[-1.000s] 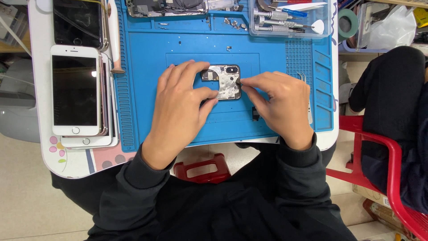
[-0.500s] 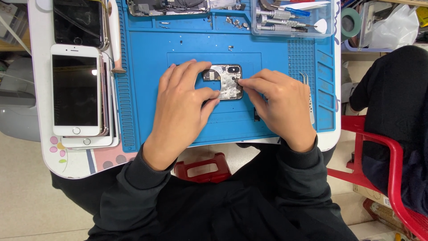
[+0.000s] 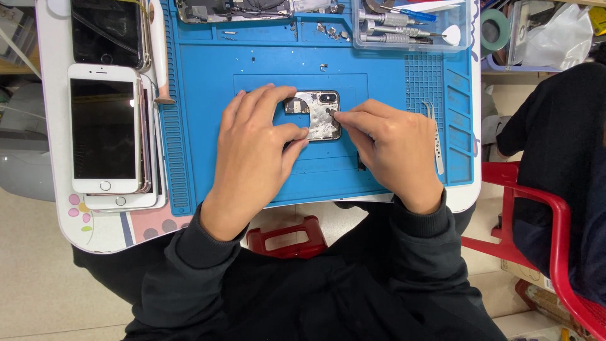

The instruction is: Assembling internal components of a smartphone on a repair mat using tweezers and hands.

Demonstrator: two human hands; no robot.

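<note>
Head view, looking straight down: the right hand [image 3: 396,151] pinches thumb and forefinger together on something too small to make out, the tips touching the right-hand part of an opened phone [image 3: 315,113] near its far end. The left hand [image 3: 255,148] lies spread over the phone's near and left part, fingers arched past its left edge and thumb pressed against its near right side, holding it flat. The phone sits at the middle of a blue work mat [image 3: 208,69], its long axis running from the near edge toward the far edge, so only the far end with the camera cut-out shows between the two hands. Both hands touch it; the right one's fingertips are the ones on the exposed parts.

Tweezers [image 3: 435,139] lie just right of the right hand, near the mat's right edge. A clear tool tray [image 3: 410,25] stands at the far right corner. Loose screws [image 3: 323,66] dot the mat beyond the phone. Stacked phones [image 3: 104,129] rest on the table's left edge.
</note>
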